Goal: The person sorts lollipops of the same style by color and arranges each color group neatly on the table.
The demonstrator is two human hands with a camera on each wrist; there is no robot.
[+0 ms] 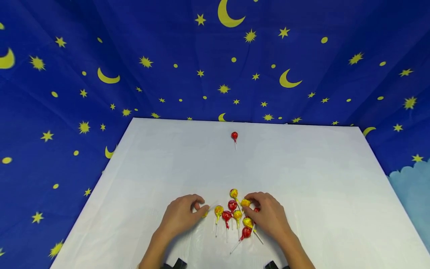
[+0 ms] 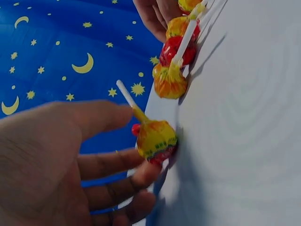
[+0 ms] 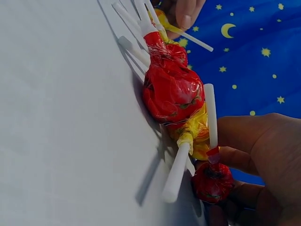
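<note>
Between its thumb and fingertips my left hand (image 1: 183,213) holds a yellow lollipop (image 2: 156,139), its white stick slanting up past the thumb. My right hand (image 1: 267,213) has its thumb and index finger on either side of another yellow lollipop (image 1: 245,202), pinching it at the right of a loose group. A red lollipop (image 3: 212,182) sits against the right hand's fingers, partly hidden in the head view. Beside them lie more red and yellow wrapped lollipops, among them a yellow one (image 1: 218,210) nearest the left hand and a red one (image 1: 246,232) at the front.
One red lollipop (image 1: 234,135) lies alone near the far edge of the white table (image 1: 168,157). Blue cloth (image 1: 188,48) with yellow moons and stars hangs behind the table and along its sides.
</note>
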